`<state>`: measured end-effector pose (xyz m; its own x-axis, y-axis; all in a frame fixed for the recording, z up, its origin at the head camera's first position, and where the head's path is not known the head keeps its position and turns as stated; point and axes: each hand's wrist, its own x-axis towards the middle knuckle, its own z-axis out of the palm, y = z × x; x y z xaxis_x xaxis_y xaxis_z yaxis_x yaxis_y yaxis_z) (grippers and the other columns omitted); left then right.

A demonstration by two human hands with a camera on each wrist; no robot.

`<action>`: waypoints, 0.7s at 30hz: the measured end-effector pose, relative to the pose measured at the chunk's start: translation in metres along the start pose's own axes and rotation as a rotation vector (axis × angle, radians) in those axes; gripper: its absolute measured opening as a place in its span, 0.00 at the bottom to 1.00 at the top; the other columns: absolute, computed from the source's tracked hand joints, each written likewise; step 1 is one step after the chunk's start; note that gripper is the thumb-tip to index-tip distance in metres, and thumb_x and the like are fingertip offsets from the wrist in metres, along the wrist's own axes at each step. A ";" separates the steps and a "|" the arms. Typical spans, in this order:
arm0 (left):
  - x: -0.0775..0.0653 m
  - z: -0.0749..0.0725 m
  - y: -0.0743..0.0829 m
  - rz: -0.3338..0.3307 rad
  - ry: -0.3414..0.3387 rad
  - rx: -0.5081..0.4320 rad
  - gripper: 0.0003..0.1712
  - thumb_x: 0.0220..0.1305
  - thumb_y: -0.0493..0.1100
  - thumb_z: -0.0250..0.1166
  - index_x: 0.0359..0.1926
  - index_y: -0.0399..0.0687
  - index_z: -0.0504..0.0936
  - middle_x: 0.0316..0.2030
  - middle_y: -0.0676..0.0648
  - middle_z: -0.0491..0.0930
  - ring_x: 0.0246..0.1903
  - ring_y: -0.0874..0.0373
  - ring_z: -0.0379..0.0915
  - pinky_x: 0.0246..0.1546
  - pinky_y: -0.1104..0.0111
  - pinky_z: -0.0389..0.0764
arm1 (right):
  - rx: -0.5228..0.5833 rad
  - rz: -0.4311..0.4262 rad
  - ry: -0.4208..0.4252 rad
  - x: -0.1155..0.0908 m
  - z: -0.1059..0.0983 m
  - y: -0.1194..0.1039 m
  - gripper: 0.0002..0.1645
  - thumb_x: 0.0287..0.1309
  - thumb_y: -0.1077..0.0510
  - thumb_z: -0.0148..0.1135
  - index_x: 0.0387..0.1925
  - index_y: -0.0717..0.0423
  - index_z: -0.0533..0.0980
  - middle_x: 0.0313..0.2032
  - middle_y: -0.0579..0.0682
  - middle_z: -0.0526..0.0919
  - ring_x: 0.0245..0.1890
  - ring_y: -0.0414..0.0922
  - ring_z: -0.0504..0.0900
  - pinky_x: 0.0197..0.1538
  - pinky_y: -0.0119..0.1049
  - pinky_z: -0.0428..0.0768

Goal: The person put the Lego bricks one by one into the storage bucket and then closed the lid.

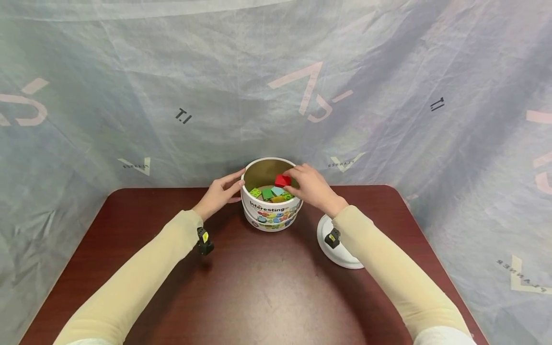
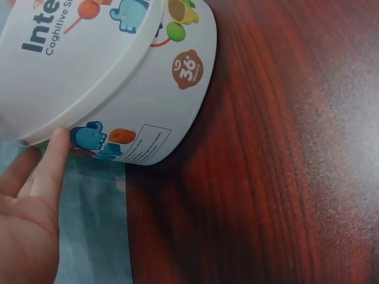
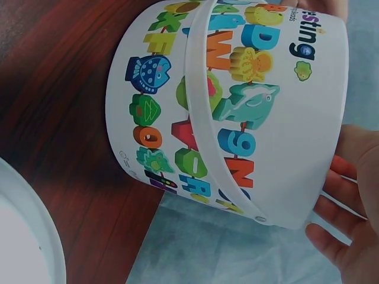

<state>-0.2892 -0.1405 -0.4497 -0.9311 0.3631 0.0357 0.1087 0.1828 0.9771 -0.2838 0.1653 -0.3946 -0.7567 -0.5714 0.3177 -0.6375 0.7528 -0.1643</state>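
Note:
A white printed bucket [image 1: 271, 211] stands upright near the table's back edge, its top uncovered. Inside lie several building blocks, among them a green block [image 1: 267, 193] and a light blue block [image 1: 278, 191]. With its fingers at the rim, my right hand [image 1: 315, 188] pinches a red block [image 1: 282, 180] over the bucket's opening. My left hand [image 1: 219, 195] rests its extended fingers against the left side of the bucket. In the left wrist view, a fingertip of the left hand [image 2: 29, 219] touches the printed bucket wall [image 2: 136, 100]. The right wrist view hides the red block behind the bucket [image 3: 290, 148].
A round white lid [image 1: 345, 256] lies on the dark red table [image 1: 263, 287], right of the bucket and partly under the right forearm. A grey printed cloth [image 1: 233, 96] hangs directly behind the table and along both sides.

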 end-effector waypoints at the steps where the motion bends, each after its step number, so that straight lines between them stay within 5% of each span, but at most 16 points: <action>1: 0.000 0.000 0.000 -0.002 0.001 -0.002 0.32 0.79 0.51 0.60 0.80 0.60 0.65 0.79 0.47 0.61 0.71 0.44 0.69 0.56 0.54 0.84 | -0.001 -0.004 -0.001 0.000 0.001 0.000 0.22 0.64 0.53 0.74 0.54 0.60 0.83 0.50 0.54 0.87 0.49 0.53 0.79 0.55 0.48 0.79; 11: 0.002 0.001 -0.004 -0.010 0.012 0.011 0.32 0.80 0.50 0.58 0.80 0.60 0.64 0.79 0.46 0.60 0.70 0.42 0.70 0.57 0.50 0.83 | -0.005 0.085 0.060 -0.009 -0.004 0.010 0.25 0.64 0.53 0.73 0.59 0.61 0.81 0.54 0.59 0.84 0.57 0.60 0.77 0.61 0.57 0.75; 21: 0.001 0.004 -0.005 -0.004 0.039 0.057 0.33 0.79 0.51 0.59 0.80 0.62 0.63 0.78 0.43 0.61 0.70 0.42 0.69 0.58 0.49 0.82 | 0.071 0.067 0.093 -0.022 -0.005 0.019 0.20 0.67 0.57 0.66 0.55 0.66 0.82 0.50 0.60 0.84 0.54 0.60 0.78 0.62 0.56 0.74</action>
<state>-0.2898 -0.1376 -0.4553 -0.9443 0.3265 0.0408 0.1234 0.2366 0.9637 -0.2784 0.1937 -0.3999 -0.7831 -0.4858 0.3881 -0.5974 0.7611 -0.2526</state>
